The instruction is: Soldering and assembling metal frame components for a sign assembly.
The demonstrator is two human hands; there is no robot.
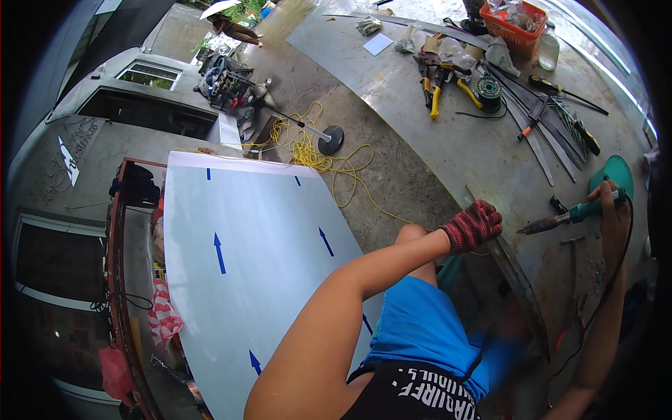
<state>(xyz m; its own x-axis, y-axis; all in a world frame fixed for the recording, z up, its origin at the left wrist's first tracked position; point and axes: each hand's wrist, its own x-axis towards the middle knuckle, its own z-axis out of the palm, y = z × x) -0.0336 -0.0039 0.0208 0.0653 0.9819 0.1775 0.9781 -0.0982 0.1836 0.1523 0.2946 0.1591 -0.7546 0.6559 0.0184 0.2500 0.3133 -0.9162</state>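
Observation:
My left hand (474,226), in a red and black knit glove, is closed at the edge of the metal-topped table (420,133). It grips a long, narrow grey metal strip (519,280) that runs along that edge toward me. My bare right hand (614,217) is wrapped round a soldering iron (548,224) with a green handle. The iron's dark tip points left toward the strip, apart from it. A black cord trails from the iron down along my right forearm. Just beyond my right hand is a green round plastic piece (617,173).
Pliers and snips (435,87), a wire spool (489,89), metal strips (532,136), screwdrivers (549,85) and an orange basket (514,24) lie farther up the table. A hammer (573,241) is near the iron. A large pale sheet (266,224) stands left; yellow cord (304,150) covers the floor beyond.

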